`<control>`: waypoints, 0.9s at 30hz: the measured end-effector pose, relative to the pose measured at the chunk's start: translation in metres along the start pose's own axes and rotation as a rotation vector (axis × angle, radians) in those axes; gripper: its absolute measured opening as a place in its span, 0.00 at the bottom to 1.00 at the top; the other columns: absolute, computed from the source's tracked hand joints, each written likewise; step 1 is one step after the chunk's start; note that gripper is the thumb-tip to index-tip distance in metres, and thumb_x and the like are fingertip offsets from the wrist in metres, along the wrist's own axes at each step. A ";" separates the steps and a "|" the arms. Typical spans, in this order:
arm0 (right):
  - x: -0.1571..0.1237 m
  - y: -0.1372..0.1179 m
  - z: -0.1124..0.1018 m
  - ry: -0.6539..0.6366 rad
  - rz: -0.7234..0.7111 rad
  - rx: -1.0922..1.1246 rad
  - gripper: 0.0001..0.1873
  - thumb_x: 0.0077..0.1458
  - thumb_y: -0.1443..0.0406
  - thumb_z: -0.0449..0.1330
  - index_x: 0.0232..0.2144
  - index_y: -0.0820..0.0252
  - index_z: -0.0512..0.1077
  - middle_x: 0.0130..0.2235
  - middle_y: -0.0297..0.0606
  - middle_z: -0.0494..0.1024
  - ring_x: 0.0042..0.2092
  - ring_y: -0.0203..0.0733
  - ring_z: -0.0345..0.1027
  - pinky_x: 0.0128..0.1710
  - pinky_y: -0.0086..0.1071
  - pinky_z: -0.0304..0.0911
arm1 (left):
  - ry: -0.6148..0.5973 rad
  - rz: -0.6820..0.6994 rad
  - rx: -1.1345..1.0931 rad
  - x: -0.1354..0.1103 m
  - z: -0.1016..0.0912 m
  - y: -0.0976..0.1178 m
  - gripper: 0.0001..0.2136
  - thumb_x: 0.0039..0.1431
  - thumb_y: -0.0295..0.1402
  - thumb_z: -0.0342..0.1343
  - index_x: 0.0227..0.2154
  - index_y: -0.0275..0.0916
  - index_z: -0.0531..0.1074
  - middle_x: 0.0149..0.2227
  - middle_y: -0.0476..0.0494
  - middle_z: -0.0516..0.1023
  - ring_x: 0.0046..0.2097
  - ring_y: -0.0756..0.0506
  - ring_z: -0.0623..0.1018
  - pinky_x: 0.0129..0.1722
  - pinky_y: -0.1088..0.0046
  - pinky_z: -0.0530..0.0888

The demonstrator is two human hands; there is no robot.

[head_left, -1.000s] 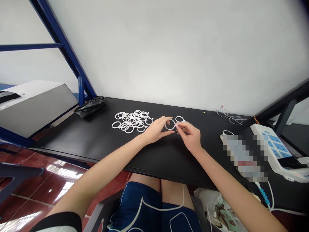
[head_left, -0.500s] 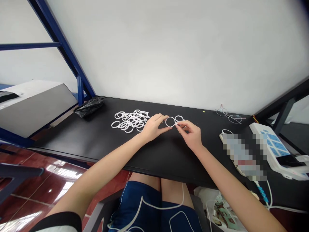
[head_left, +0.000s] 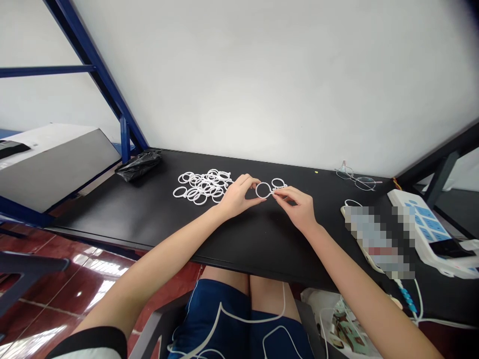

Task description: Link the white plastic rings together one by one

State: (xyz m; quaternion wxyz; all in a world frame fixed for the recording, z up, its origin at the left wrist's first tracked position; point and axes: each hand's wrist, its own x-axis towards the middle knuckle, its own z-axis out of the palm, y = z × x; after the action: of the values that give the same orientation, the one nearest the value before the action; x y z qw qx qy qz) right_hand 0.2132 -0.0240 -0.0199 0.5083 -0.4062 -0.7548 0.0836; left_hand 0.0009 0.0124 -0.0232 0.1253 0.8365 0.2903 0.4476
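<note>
Both my hands pinch one white plastic ring [head_left: 263, 190] just above the black table [head_left: 157, 219]. My left hand [head_left: 238, 196] grips the ring's left side between thumb and fingers. My right hand [head_left: 297, 207] pinches its right side, where a small clasp shows. A second white ring [head_left: 277, 183] lies on the table just behind the held one. A pile of several white rings [head_left: 204, 186] lies left of my left hand.
A crumpled black plastic bag [head_left: 139, 164] sits at the table's far left. Wire-framed glasses [head_left: 355, 180] lie at the back right. A white power strip [head_left: 426, 229] with cables and a blurred-out object [head_left: 377, 244] occupy the right side. A blue metal frame [head_left: 101, 80] rises on the left.
My left fingers have curled in from a looser hold to a tighter pinch on the ring. Both hands stayed in nearly the same place.
</note>
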 end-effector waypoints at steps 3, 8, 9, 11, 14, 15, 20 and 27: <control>-0.001 0.000 0.000 -0.020 -0.004 0.002 0.08 0.59 0.60 0.61 0.34 0.55 0.78 0.35 0.39 0.80 0.33 0.41 0.73 0.29 0.35 0.74 | -0.013 -0.009 -0.010 0.000 -0.001 0.001 0.16 0.58 0.38 0.62 0.45 0.38 0.68 0.38 0.44 0.70 0.41 0.46 0.71 0.42 0.69 0.72; 0.000 -0.001 -0.001 -0.053 0.002 -0.011 0.09 0.60 0.59 0.60 0.33 0.56 0.77 0.34 0.39 0.80 0.32 0.41 0.73 0.29 0.35 0.74 | -0.068 -0.072 -0.013 -0.001 0.000 0.000 0.15 0.55 0.41 0.64 0.40 0.38 0.69 0.35 0.46 0.69 0.38 0.46 0.70 0.39 0.70 0.70; 0.000 -0.002 -0.002 -0.060 0.003 -0.012 0.09 0.60 0.59 0.60 0.33 0.56 0.76 0.34 0.39 0.79 0.32 0.41 0.73 0.29 0.35 0.74 | -0.078 -0.080 -0.015 -0.001 0.000 -0.001 0.15 0.55 0.41 0.64 0.40 0.38 0.69 0.35 0.46 0.69 0.38 0.46 0.70 0.38 0.70 0.70; 0.000 -0.002 -0.002 -0.072 0.004 -0.014 0.09 0.60 0.59 0.59 0.33 0.56 0.76 0.34 0.39 0.79 0.32 0.40 0.73 0.29 0.35 0.74 | -0.091 -0.085 -0.017 -0.001 0.001 -0.002 0.16 0.55 0.41 0.63 0.41 0.38 0.69 0.35 0.46 0.69 0.38 0.46 0.70 0.38 0.70 0.70; 0.000 -0.002 -0.002 -0.080 0.006 -0.018 0.08 0.60 0.59 0.59 0.33 0.56 0.75 0.34 0.39 0.79 0.33 0.40 0.73 0.30 0.35 0.74 | -0.097 -0.079 -0.021 -0.001 0.002 -0.003 0.16 0.56 0.40 0.63 0.43 0.38 0.69 0.36 0.45 0.70 0.39 0.46 0.71 0.40 0.69 0.71; 0.000 -0.001 -0.002 -0.080 0.006 -0.019 0.08 0.60 0.60 0.59 0.33 0.56 0.75 0.34 0.39 0.79 0.33 0.40 0.72 0.30 0.35 0.74 | -0.094 -0.075 -0.027 -0.001 0.002 -0.003 0.17 0.56 0.40 0.63 0.44 0.38 0.69 0.36 0.45 0.70 0.39 0.46 0.71 0.40 0.69 0.71; -0.002 0.002 0.000 -0.078 -0.005 -0.013 0.07 0.61 0.61 0.59 0.34 0.56 0.75 0.35 0.39 0.78 0.33 0.40 0.72 0.29 0.34 0.73 | -0.093 -0.057 -0.038 0.000 0.001 -0.001 0.17 0.56 0.39 0.63 0.46 0.38 0.70 0.35 0.46 0.71 0.38 0.46 0.72 0.40 0.69 0.72; -0.002 0.002 0.001 -0.087 -0.048 -0.001 0.06 0.60 0.63 0.59 0.33 0.56 0.75 0.34 0.38 0.79 0.34 0.40 0.73 0.29 0.34 0.73 | -0.106 -0.029 -0.064 -0.001 -0.001 -0.004 0.16 0.56 0.37 0.64 0.45 0.39 0.70 0.44 0.40 0.68 0.46 0.43 0.71 0.45 0.65 0.73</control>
State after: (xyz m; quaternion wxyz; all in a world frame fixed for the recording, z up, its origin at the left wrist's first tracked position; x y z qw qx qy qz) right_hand 0.2139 -0.0238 -0.0236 0.4765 -0.3845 -0.7857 0.0886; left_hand -0.0019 0.0152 -0.0252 0.1738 0.8502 0.2810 0.4100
